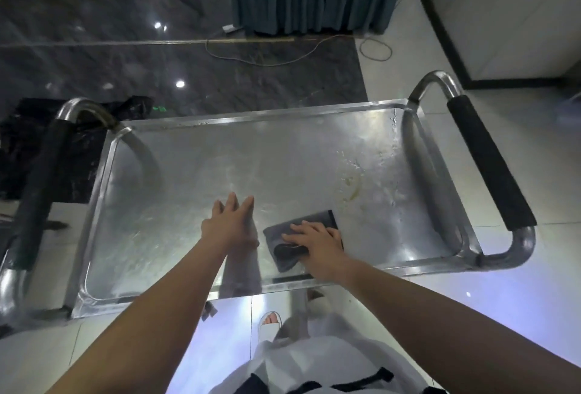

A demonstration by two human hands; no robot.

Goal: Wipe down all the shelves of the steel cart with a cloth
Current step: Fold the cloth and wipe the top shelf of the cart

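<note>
At the lower centre of the frame, a folded grey cloth (pixel 301 238) is pressed flat against the top shelf (pixel 195 173) of a steel cart by the right hand (pixel 317 242), fingers spread and nearly straight. Just to its left, the left hand (pixel 228 223) is held with fingers extended and spread, low over the shelf. A yellowish wet smear (pixel 353 186) is seen right of centre. Black-padded handles (pixel 490 160) are seen at both ends of the cart.
</note>
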